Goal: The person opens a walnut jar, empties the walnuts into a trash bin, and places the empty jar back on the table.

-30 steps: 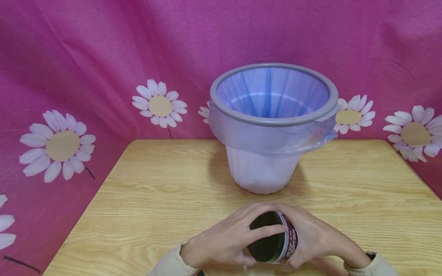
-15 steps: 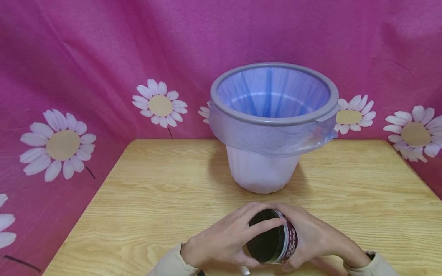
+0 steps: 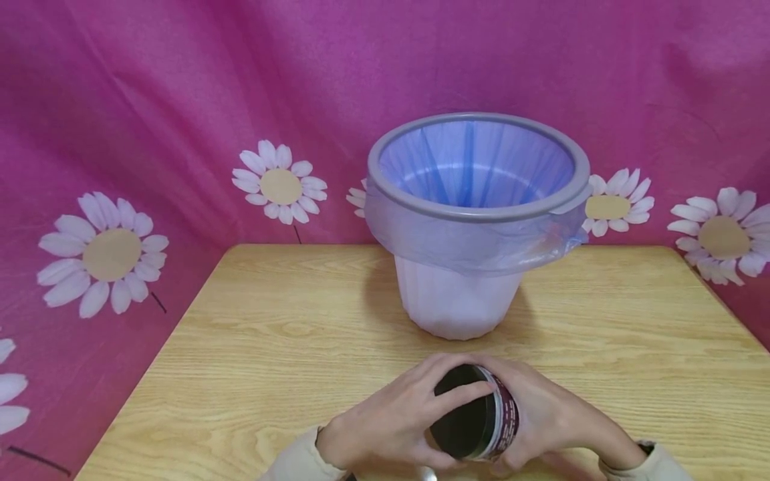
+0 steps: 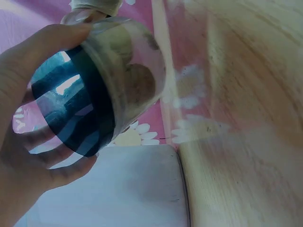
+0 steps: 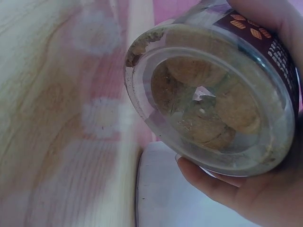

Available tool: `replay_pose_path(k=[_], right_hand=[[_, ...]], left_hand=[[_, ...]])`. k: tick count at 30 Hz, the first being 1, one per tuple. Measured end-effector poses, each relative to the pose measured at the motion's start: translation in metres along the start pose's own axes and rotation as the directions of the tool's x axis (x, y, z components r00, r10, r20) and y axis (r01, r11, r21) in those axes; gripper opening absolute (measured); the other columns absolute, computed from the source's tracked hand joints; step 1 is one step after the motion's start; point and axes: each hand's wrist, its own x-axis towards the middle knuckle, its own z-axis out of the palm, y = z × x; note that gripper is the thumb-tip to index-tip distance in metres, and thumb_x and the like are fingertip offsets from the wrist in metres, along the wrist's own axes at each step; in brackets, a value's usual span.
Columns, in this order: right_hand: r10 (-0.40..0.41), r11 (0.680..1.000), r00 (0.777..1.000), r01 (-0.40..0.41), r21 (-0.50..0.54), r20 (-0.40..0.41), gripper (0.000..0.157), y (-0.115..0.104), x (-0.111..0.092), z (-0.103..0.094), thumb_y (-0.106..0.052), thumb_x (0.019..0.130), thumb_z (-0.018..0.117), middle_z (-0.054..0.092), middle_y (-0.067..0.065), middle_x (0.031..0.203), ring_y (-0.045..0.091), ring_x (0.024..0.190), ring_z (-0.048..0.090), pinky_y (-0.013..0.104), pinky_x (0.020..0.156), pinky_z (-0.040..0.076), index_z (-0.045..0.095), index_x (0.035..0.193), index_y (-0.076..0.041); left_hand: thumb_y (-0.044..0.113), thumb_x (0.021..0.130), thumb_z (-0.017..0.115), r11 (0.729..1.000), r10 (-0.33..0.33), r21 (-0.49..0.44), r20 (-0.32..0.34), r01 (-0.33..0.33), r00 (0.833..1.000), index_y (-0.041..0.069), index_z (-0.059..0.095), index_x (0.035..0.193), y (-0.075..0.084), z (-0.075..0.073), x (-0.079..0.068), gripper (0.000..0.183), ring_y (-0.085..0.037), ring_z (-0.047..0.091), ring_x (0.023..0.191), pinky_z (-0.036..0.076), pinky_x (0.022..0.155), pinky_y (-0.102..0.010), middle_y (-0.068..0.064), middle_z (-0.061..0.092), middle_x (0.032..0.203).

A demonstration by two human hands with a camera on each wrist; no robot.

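A clear plastic jar (image 5: 203,109) is held tilted above the table's near side, its dark lid turned to the left. Several round brown cookies (image 5: 236,109) show through its bottom in the right wrist view. My left hand (image 3: 385,414) grips the dark lid (image 4: 71,104) by its rim, with one finger lying across its face in the head view. My right hand (image 3: 547,407) is curled round the jar's body over a maroon label (image 5: 246,33). Lid and body are together.
Beyond the hands stands a white bin (image 3: 457,300) with a grey rim and a blue bag liner (image 3: 415,234) folded over it. The wooden table (image 3: 271,321) meets a pink daisy-print cloth (image 3: 180,100). Both wrist views show a pale, flat surface (image 4: 132,189).
The lid has shifted very slightly within the left hand's fingers between the first frames. Both hands keep about the same place, and the bin has not moved.
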Motion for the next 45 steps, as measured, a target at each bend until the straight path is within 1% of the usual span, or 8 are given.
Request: replay_pose_path(k=[5,10,15,22,29,34,40,45], right_hand=[[-0.023,0.999,1.0,0.023,0.049,0.008,0.102,0.0011,0.0008,-0.0001,-0.03,0.048,0.094,0.059,-0.005,0.12,0.011,0.099,0.059,0.028,0.079,0.052,0.043,0.136,-0.026],[-0.066,0.995,0.998,0.065,0.081,0.016,0.1,0.003,0.0022,0.0,-0.028,0.049,0.094,0.059,-0.005,0.118,0.01,0.096,0.059,0.028,0.076,0.053,0.043,0.135,-0.023],[-0.04,0.998,0.999,0.04,0.049,0.012,0.101,0.0025,0.0005,0.0004,-0.031,0.049,0.094,0.058,-0.007,0.118,0.009,0.096,0.058,0.028,0.077,0.052,0.043,0.136,-0.026],[-0.036,0.997,0.999,0.035,0.075,0.021,0.099,0.0022,0.0003,0.0004,-0.029,0.049,0.094,0.059,-0.006,0.118,0.009,0.096,0.059,0.027,0.076,0.053,0.044,0.135,-0.025],[-0.019,0.995,0.999,0.016,0.098,0.029,0.096,0.0021,0.0,0.0003,-0.03,0.05,0.094,0.059,-0.006,0.115,0.009,0.093,0.059,0.028,0.074,0.053,0.046,0.132,-0.022],[-0.012,0.996,0.999,0.009,0.09,0.031,0.097,0.0019,-0.0003,-0.0001,-0.03,0.05,0.094,0.059,-0.008,0.116,0.009,0.094,0.059,0.028,0.075,0.053,0.045,0.133,-0.026],[-0.014,0.997,0.999,0.011,0.08,0.029,0.099,0.0013,-0.0001,0.0003,-0.029,0.049,0.094,0.058,-0.01,0.115,0.009,0.095,0.059,0.028,0.075,0.053,0.044,0.134,-0.027],[-0.013,0.996,1.0,0.01,0.089,0.028,0.1,0.0015,0.0004,0.0003,-0.028,0.048,0.094,0.058,-0.011,0.116,0.01,0.096,0.058,0.028,0.076,0.052,0.043,0.135,-0.027]], left_hand=[[0.03,0.069,0.084,0.997,0.002,-0.074,0.058,0.002,0.998,0.02,0.032,0.148,0.0002,-0.0006,0.0003,0.096,-0.016,0.018,0.142,0.019,0.115,-0.029,-0.007,0.02,0.154],[0.037,0.069,0.084,1.0,0.009,-0.017,0.028,-0.008,1.0,0.018,0.034,0.147,0.0003,-0.0003,-0.0001,0.094,-0.017,0.028,0.137,0.021,0.114,-0.027,-0.009,0.028,0.149],[0.044,0.071,0.081,1.0,-0.014,0.006,0.021,0.014,1.0,0.017,0.032,0.148,0.0013,-0.0006,-0.0009,0.096,-0.017,0.031,0.136,0.023,0.113,-0.026,-0.008,0.029,0.149],[0.032,0.07,0.083,0.997,0.013,-0.078,0.067,-0.008,0.998,0.02,0.03,0.148,0.0014,-0.0006,-0.0008,0.095,-0.016,0.019,0.141,0.019,0.115,-0.03,-0.007,0.021,0.153],[0.039,0.072,0.081,1.0,0.02,-0.024,0.045,-0.019,0.999,0.017,0.032,0.148,0.0007,-0.0006,-0.0001,0.093,-0.017,0.026,0.138,0.021,0.114,-0.027,-0.01,0.027,0.149],[0.034,0.071,0.082,0.997,0.013,-0.071,0.074,-0.008,0.997,0.021,0.031,0.149,0.0012,-0.0011,0.0,0.094,-0.017,0.018,0.141,0.019,0.115,-0.03,-0.007,0.02,0.154],[0.039,0.071,0.081,1.0,0.023,-0.006,0.065,-0.023,0.998,0.02,0.029,0.149,0.0005,-0.0003,-0.0005,0.095,-0.017,0.022,0.14,0.019,0.115,-0.028,-0.01,0.023,0.152],[0.037,0.071,0.081,0.998,0.003,-0.059,0.082,0.002,0.997,0.024,0.027,0.15,0.0005,0.0012,-0.0007,0.097,-0.017,0.015,0.142,0.017,0.116,-0.03,-0.008,0.015,0.155]])
